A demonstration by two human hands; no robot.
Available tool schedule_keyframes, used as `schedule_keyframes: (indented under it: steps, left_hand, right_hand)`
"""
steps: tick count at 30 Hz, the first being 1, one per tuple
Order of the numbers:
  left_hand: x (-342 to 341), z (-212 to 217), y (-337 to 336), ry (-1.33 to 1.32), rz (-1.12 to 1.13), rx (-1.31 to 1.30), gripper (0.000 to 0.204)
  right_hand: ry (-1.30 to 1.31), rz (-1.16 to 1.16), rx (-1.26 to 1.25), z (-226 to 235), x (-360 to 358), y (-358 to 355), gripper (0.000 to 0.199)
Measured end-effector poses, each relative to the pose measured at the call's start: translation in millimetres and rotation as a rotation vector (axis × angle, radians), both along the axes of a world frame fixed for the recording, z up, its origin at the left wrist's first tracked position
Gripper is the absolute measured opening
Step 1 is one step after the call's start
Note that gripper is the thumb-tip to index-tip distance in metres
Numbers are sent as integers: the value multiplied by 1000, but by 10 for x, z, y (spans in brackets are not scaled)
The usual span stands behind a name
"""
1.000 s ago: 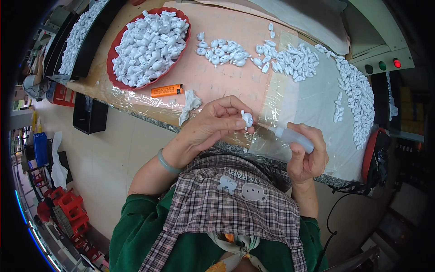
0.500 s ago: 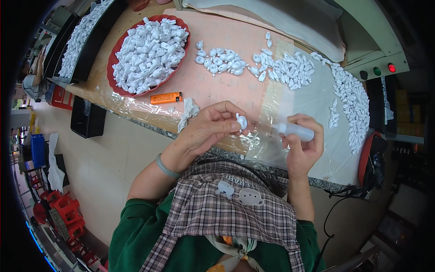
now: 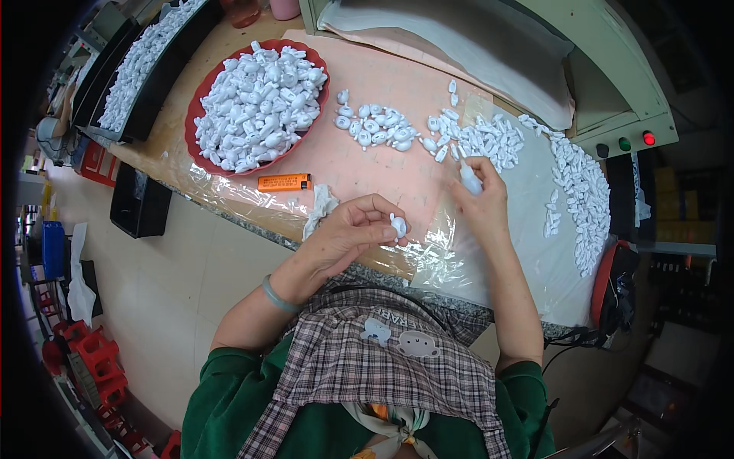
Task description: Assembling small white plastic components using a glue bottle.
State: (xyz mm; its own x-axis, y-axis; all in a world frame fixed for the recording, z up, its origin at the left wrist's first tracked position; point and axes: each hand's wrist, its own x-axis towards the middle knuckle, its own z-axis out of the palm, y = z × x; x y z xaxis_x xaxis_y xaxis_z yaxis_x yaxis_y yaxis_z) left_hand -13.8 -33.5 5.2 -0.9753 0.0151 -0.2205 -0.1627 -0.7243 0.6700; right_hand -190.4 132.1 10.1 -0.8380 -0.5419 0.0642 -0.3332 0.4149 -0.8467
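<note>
My left hand point(image 3: 352, 233) pinches one small white figurine point(image 3: 398, 225) between its fingertips, just above the near table edge. My right hand point(image 3: 480, 200) is stretched out over the pink mat point(image 3: 359, 164), shut on a small white bottle-like tool point(image 3: 469, 179) whose tip points toward a scatter of white figurines point(image 3: 478, 139). A second loose cluster of the same white pieces point(image 3: 376, 128) lies to the left of it. A red bowl point(image 3: 252, 164) heaped with several more white figurines stands at the far left of the mat.
An orange lighter point(image 3: 284, 182) lies near the front edge beside a crumpled white scrap point(image 3: 321, 205). A long row of white pieces point(image 3: 581, 199) runs down clear plastic sheeting on the right. A black tray point(image 3: 157, 73) of pieces sits far left. A green box with buttons point(image 3: 623, 141) is at right.
My right hand has moved away from my left, reaching forward across the mat to the scattered pieces with the white tool. My left hand still holds its figurine, now slightly lower.
</note>
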Motion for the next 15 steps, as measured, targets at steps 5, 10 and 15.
schedule_keyframes:
  steps: [5,10,15]
  left_hand:
    - [24,-13,14,-4,8,4,19]
    - [39,-30,22,8,-21,4,18]
    - [54,-14,20,25,2,15,20]
  right_hand:
    - [476,22,177,32,-106,-297,25]
    - [491,65,308,50,-110,-393,26]
    - [356,142,107,78,-17,-256,21]
